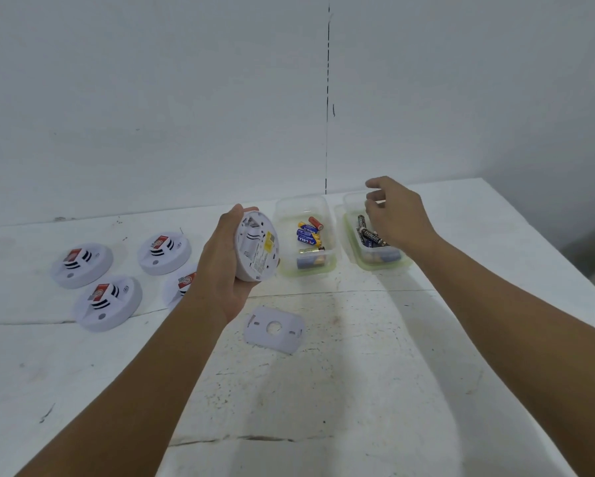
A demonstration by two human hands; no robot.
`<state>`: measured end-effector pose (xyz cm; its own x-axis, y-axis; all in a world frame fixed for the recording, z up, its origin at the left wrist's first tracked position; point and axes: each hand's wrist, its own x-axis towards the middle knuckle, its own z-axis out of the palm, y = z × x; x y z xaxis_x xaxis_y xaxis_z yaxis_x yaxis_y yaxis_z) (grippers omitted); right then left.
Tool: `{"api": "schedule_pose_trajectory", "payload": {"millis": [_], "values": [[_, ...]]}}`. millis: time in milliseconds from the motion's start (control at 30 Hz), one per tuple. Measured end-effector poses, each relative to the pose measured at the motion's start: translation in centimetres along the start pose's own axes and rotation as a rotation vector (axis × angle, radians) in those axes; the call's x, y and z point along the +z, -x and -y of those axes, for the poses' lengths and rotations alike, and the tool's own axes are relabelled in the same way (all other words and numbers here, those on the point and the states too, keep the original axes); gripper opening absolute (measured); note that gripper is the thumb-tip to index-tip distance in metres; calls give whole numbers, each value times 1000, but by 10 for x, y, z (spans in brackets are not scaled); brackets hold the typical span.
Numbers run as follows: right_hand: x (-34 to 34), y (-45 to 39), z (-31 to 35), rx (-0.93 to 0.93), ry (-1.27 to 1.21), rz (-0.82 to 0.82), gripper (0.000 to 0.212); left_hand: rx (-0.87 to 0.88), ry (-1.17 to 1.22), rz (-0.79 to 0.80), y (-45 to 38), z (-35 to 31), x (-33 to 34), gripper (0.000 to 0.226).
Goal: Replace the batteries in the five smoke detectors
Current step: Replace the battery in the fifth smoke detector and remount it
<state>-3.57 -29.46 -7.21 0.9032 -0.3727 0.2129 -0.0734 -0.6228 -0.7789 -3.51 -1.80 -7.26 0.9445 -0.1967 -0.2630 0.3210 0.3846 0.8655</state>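
My left hand grips a white smoke detector on edge, its back facing right with the battery bay bare. Its white mounting plate lies flat on the table below. My right hand hovers over the right clear tub of black batteries, fingers loosely curled and apart, nothing visible in them. The left clear tub holds blue, yellow and red batteries. Three more detectors lie face up at the left, a fourth partly hidden behind my left forearm.
The white table is scuffed, with seams across it. Its right edge runs diagonally behind my right arm. A white wall stands right behind the tubs.
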Motion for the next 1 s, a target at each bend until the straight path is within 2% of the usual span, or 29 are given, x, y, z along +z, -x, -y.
{"api": "schedule_pose_trajectory", "payload": {"millis": [133, 267, 467, 567, 667, 867, 1000], "values": [[13, 4, 21, -86, -39, 10, 29, -6, 10, -29, -1, -4, -5, 35], [38, 8, 38, -185, 55, 118, 20, -34, -4, -52, -5, -5, -8, 31], [67, 2, 46, -225, 436, 368, 24, -65, -10, -65, -9, -5, -15, 29], [76, -5, 46, -280, 731, 391, 27, -81, -21, -62, -6, -5, -13, 29], [88, -12, 49, -279, 895, 420, 29, -91, -23, -69, -5, -5, -17, 33], [99, -21, 49, -230, 956, 464, 25, -112, -30, -79, -4, -3, -22, 47], [104, -21, 49, -211, 987, 456, 13, -116, -31, -71, -2, -2, -23, 44]]}}
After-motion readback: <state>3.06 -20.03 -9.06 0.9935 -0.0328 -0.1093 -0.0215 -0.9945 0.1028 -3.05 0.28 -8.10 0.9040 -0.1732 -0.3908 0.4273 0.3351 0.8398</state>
